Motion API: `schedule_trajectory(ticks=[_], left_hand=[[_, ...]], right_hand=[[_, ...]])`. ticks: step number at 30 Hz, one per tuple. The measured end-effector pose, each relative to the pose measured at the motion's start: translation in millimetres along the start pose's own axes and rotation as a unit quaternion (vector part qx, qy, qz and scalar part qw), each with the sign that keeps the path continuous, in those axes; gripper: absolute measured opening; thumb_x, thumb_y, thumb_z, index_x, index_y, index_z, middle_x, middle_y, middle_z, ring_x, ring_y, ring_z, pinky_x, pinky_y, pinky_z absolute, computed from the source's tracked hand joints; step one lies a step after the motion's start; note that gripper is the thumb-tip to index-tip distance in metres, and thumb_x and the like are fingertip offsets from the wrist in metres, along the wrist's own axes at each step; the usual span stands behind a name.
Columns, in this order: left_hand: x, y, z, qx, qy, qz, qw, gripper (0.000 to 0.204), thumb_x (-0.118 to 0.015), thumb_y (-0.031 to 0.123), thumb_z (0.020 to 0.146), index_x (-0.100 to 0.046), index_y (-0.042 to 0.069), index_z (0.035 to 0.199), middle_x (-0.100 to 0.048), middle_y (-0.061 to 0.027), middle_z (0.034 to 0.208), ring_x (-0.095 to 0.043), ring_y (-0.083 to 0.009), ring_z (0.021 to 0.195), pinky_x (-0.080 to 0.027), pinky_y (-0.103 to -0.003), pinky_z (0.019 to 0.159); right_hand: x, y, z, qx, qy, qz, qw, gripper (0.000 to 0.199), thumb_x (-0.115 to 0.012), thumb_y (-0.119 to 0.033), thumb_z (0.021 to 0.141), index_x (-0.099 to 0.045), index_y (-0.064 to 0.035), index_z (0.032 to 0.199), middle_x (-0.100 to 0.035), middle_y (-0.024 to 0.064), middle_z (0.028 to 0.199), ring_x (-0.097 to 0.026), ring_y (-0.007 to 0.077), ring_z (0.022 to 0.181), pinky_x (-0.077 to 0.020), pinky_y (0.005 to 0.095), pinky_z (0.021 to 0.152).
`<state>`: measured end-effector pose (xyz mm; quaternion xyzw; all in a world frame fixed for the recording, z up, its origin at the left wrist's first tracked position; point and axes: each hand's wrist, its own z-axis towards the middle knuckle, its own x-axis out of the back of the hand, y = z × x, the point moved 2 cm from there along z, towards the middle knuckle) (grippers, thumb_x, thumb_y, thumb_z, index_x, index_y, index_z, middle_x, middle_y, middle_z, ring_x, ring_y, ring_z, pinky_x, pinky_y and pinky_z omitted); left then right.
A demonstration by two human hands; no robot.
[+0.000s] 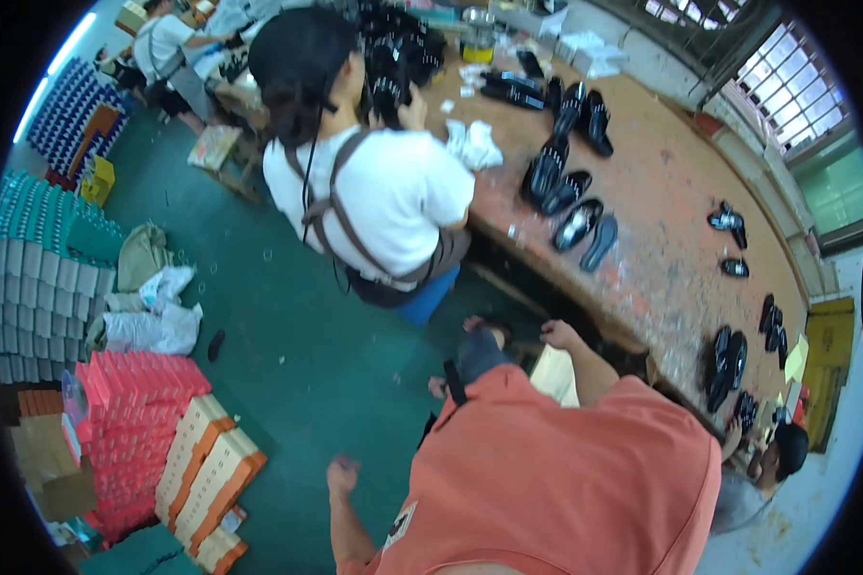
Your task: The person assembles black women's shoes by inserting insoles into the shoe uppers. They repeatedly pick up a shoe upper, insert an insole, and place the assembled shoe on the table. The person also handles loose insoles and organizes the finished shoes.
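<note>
My left hand hangs low over the green floor, away from any object. It is small and blurred, so how its fingers lie is unclear. My right hand is beside the near edge of the long worktable, with its fingers curled in and nothing seen in them. A pale yellow panel shows just below that hand. On the tabletop, the nearest things are a black shoe and a dark grey sole-shaped piece. More black shoes are grouped behind them.
A co-worker in a white shirt sits at the table ahead, handling black shoes. Another person is at the right end. Pink boxes, cream-and-orange boxes and grey stacks stand left. A wooden stool is farther back.
</note>
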<state>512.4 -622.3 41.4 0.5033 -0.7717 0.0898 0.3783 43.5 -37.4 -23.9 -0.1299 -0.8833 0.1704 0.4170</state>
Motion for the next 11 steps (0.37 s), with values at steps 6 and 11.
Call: schedule_trajectory(ticks=[6, 11], left_hand=[[75, 47, 20, -0.035, 0.16, -0.452, 0.877, 0.058, -0.07, 0.023, 0.107, -0.051, 0.002, 0.157, -0.065, -0.0138, 0.141, -0.067, -0.0197, 0.119, -0.056, -0.035, 0.1], [163, 210, 17, -0.298, -0.015, -0.365, 0.882, 0.061, -0.069, 0.017, 0.108, -0.046, 0.009, 0.164, -0.066, -0.0107, 0.137, -0.067, -0.0174, 0.114, -0.055, -0.033, 0.098]], right_hand=[[-97, -41, -71, -0.103, -0.111, 0.12, 0.981, 0.055, -0.074, -0.032, 0.094, -0.068, -0.0076, 0.143, -0.079, 0.0149, 0.104, -0.075, 0.0203, 0.087, -0.0602, 0.0368, 0.069], [-169, -52, -150, -0.175, -0.202, 0.026, 0.963, 0.055, -0.077, -0.036, 0.09, -0.074, -0.0101, 0.138, -0.079, 0.0204, 0.113, -0.078, 0.0295, 0.082, -0.0636, 0.0403, 0.07]])
